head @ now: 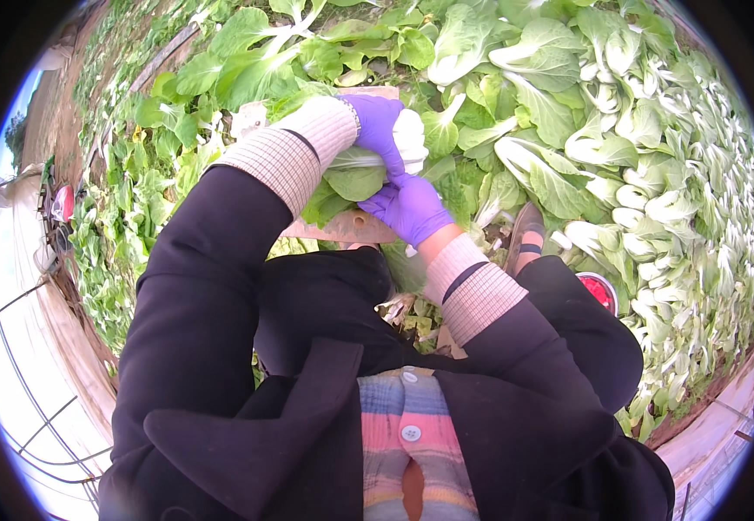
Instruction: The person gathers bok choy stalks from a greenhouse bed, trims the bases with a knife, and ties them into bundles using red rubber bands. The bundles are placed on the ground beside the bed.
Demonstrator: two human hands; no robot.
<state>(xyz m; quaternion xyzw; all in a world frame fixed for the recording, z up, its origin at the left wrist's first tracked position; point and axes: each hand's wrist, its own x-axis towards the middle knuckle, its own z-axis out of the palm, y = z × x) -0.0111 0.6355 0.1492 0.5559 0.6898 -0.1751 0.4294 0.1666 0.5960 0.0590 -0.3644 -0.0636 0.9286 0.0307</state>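
My left hand [377, 130], in a purple glove, grips a bunch of bok choy around its pale stalks. The white stalk bases [409, 140] stick out to the right of the hand, and the green leaves [356, 182] spread to the left beneath my wrist. My right hand [413, 208], gloved in the same purple, touches the left thumb at the near side of the bunch. Its fingers are bent together, and what lies between them is hidden. Under the bunch is a pinkish-brown board [357, 226] with a round hole near its close edge.
Many cut bok choy [546, 172] lie in rows to the right; leafy greens [155, 169] cover the left. A container of red items [598, 293] stands beside my right knee. My right shoe [523, 234] rests among leaves. Plastic sheeting on a frame [32, 312] edges the left.
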